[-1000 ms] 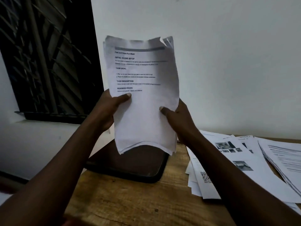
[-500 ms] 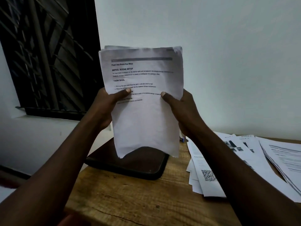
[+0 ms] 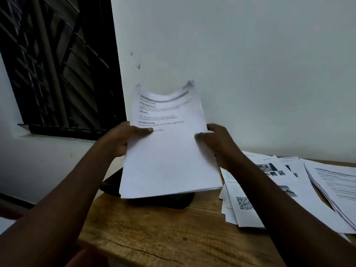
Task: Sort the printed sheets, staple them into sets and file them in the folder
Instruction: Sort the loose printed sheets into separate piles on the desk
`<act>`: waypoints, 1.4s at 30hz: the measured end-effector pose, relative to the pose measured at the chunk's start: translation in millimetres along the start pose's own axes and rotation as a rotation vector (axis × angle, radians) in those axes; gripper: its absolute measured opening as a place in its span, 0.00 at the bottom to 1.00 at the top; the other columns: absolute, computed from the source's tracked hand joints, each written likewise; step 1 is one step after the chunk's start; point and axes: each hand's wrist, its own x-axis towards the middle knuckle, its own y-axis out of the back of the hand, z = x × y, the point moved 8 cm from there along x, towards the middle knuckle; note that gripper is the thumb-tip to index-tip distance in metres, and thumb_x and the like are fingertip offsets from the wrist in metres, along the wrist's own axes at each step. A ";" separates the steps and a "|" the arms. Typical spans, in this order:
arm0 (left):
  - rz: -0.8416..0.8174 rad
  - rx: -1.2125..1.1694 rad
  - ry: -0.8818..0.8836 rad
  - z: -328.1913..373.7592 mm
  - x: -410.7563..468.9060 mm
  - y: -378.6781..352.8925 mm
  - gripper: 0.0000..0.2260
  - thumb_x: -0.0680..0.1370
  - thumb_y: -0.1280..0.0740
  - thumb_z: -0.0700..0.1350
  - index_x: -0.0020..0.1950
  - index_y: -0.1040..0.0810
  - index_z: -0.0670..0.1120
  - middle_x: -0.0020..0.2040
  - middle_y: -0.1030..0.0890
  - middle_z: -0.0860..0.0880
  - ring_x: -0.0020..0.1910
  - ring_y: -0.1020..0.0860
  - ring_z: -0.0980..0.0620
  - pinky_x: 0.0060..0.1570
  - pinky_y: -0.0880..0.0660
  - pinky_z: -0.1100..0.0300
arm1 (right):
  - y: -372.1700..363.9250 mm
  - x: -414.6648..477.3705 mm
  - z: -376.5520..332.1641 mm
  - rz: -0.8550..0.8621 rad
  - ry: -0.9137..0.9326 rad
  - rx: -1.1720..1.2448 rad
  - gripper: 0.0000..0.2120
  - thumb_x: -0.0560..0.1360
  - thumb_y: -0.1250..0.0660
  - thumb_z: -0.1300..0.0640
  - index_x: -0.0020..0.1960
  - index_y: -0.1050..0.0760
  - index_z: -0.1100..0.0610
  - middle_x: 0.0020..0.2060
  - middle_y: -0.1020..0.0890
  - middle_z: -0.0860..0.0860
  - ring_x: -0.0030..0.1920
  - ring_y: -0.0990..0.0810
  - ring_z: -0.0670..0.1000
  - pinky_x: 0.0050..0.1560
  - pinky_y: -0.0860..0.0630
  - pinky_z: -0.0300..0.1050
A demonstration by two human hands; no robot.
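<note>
I hold a stack of printed sheets [image 3: 167, 151] in both hands, tilted back, its lower edge just above a dark folder [image 3: 173, 201] on the wooden table [image 3: 154, 237]. My left hand [image 3: 123, 137] grips the stack's left edge with the thumb on the printed front. My right hand [image 3: 217, 139] grips the right edge, thumb on the front, blurred by motion. The top of the stack bows and is blurred. More printed sheets [image 3: 279, 189] lie spread on the table to the right, one with a QR code.
A white wall rises right behind the table. A dark barred window [image 3: 57, 64] fills the upper left. The table's left edge runs diagonally under my left forearm, with floor below it. A further pile of text sheets [image 3: 337, 185] lies at the far right.
The stack has come down from upright in front of the wall to a tilted position just over the folder. Both hands kept their grip and moved down with it.
</note>
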 end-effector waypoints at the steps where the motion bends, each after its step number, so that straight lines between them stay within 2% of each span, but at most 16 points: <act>1: 0.001 0.079 0.025 -10.1 3.2 2.3 0.19 0.70 0.27 0.35 0.61 0.20 0.40 0.56 0.16 0.41 0.56 0.18 0.41 0.52 0.19 0.49 | -0.8 -2.9 12.7 -0.003 -0.031 -0.076 0.09 0.66 0.34 0.60 0.44 0.20 0.60 0.38 0.16 0.55 0.39 0.18 0.56 0.38 0.26 0.45; 4: 0.146 0.553 0.012 -38.5 10.6 10.8 0.10 0.70 0.24 0.34 0.48 0.18 0.41 0.44 0.17 0.44 0.48 0.19 0.44 0.43 0.24 0.59 | -10.8 -19.2 53.6 -0.090 -0.133 -0.324 0.02 0.69 0.36 0.65 0.38 0.25 0.61 0.32 0.23 0.52 0.34 0.24 0.51 0.34 0.32 0.38; 7: 0.265 0.833 0.019 -63.0 14.7 10.8 0.15 0.69 0.23 0.37 0.54 0.18 0.42 0.50 0.19 0.44 0.53 0.22 0.44 0.42 0.30 0.59 | -24.5 -25.1 72.9 -0.143 -0.110 -0.527 0.09 0.70 0.34 0.63 0.35 0.33 0.60 0.30 0.29 0.52 0.29 0.33 0.45 0.28 0.39 0.38; 9: 0.299 0.865 0.031 -73.4 21.2 13.0 0.18 0.70 0.23 0.38 0.59 0.18 0.42 0.55 0.18 0.42 0.57 0.22 0.42 0.48 0.29 0.59 | -27.4 -25.2 75.8 -0.154 -0.105 -0.567 0.11 0.72 0.33 0.61 0.34 0.33 0.59 0.30 0.31 0.51 0.29 0.34 0.45 0.27 0.39 0.37; 11: 0.326 0.894 0.042 -76.6 27.9 14.9 0.20 0.70 0.24 0.38 0.62 0.19 0.46 0.59 0.19 0.41 0.59 0.22 0.41 0.54 0.26 0.56 | -30.3 -24.8 80.7 -0.211 -0.152 -0.562 0.06 0.73 0.32 0.59 0.42 0.26 0.62 0.32 0.29 0.50 0.31 0.30 0.45 0.30 0.34 0.36; 13: 0.375 0.934 0.043 -74.7 31.7 15.0 0.21 0.71 0.26 0.39 0.63 0.20 0.51 0.62 0.21 0.42 0.60 0.23 0.40 0.58 0.26 0.53 | -31.3 -27.0 84.8 -0.282 -0.233 -0.522 0.10 0.74 0.30 0.57 0.50 0.23 0.63 0.39 0.24 0.52 0.41 0.21 0.49 0.41 0.23 0.40; 15: 0.407 0.968 0.055 -75.0 32.4 13.8 0.21 0.72 0.29 0.39 0.64 0.21 0.53 0.63 0.23 0.43 0.61 0.24 0.40 0.57 0.27 0.52 | -29.9 -31.2 86.1 -0.316 -0.287 -0.498 0.07 0.74 0.29 0.56 0.45 0.26 0.59 0.43 0.22 0.53 0.48 0.18 0.53 0.52 0.20 0.46; 19: 0.423 1.025 0.082 -80.2 34.8 15.7 0.21 0.74 0.31 0.40 0.67 0.23 0.53 0.65 0.25 0.42 0.62 0.24 0.39 0.55 0.29 0.52 | -21.6 -25.1 82.9 -0.262 -0.187 -0.569 0.13 0.76 0.33 0.58 0.36 0.32 0.54 0.34 0.28 0.48 0.35 0.27 0.44 0.35 0.31 0.35; 23: 0.385 1.014 0.090 -84.0 38.8 19.6 0.25 0.75 0.29 0.44 0.72 0.28 0.50 0.69 0.28 0.41 0.67 0.28 0.39 0.60 0.30 0.51 | -26.3 -23.1 84.4 -0.248 -0.165 -0.670 0.07 0.76 0.34 0.58 0.46 0.22 0.63 0.31 0.28 0.48 0.33 0.28 0.45 0.30 0.36 0.33; 28: 0.386 1.109 0.077 -77.4 32.7 13.5 0.31 0.76 0.30 0.51 0.77 0.37 0.50 0.74 0.32 0.44 0.73 0.34 0.42 0.69 0.34 0.45 | -18.8 -27.4 75.3 -0.236 -0.138 -0.589 0.12 0.75 0.33 0.59 0.51 0.21 0.68 0.45 0.16 0.59 0.47 0.17 0.55 0.52 0.21 0.45; 31: 0.404 1.058 -0.013 -61.5 23.9 -0.2 0.28 0.76 0.29 0.50 0.74 0.33 0.49 0.72 0.30 0.43 0.71 0.32 0.42 0.68 0.33 0.45 | 5.4 -28.6 63.6 -0.163 -0.151 -0.408 0.07 0.74 0.31 0.60 0.45 0.20 0.65 0.40 0.15 0.60 0.40 0.15 0.58 0.48 0.18 0.51; 33: 0.387 0.950 -0.145 -45.8 18.8 -19.7 0.24 0.76 0.28 0.47 0.71 0.28 0.47 0.66 0.25 0.41 0.66 0.27 0.41 0.63 0.29 0.50 | 29.6 -28.6 58.8 -0.115 -0.173 -0.256 0.02 0.74 0.30 0.62 0.42 0.22 0.59 0.36 0.16 0.59 0.33 0.18 0.55 0.38 0.18 0.47; 35: 0.366 0.777 -0.239 -32.4 13.4 -44.7 0.20 0.76 0.28 0.45 0.67 0.24 0.46 0.59 0.21 0.43 0.57 0.23 0.44 0.52 0.27 0.58 | 64.1 -27.2 60.0 -0.052 -0.185 -0.194 0.05 0.73 0.29 0.62 0.48 0.22 0.58 0.37 0.16 0.58 0.32 0.19 0.52 0.33 0.20 0.43; 37: 0.306 0.596 -0.279 -23.8 7.9 -74.6 0.17 0.76 0.27 0.45 0.63 0.22 0.48 0.56 0.20 0.46 0.52 0.21 0.47 0.47 0.25 0.59 | 99.4 -26.4 64.4 0.008 -0.199 -0.188 0.09 0.73 0.28 0.61 0.53 0.22 0.59 0.39 0.15 0.58 0.33 0.18 0.51 0.33 0.21 0.41; 40: 0.136 0.360 -0.223 -30.8 9.3 -132.6 0.15 0.76 0.27 0.43 0.62 0.23 0.47 0.54 0.19 0.43 0.51 0.20 0.45 0.53 0.23 0.49 | 159.2 -27.5 73.0 0.128 -0.215 -0.248 0.11 0.72 0.28 0.61 0.53 0.22 0.58 0.43 0.15 0.56 0.37 0.17 0.52 0.36 0.21 0.42; 42: 0.076 0.398 -0.212 -43.0 11.4 -170.2 0.16 0.75 0.27 0.42 0.62 0.23 0.44 0.52 0.18 0.41 0.49 0.21 0.47 0.50 0.24 0.51 | 195.7 -28.0 79.6 0.206 -0.213 -0.313 0.12 0.71 0.27 0.59 0.54 0.21 0.58 0.45 0.17 0.56 0.41 0.18 0.53 0.43 0.20 0.47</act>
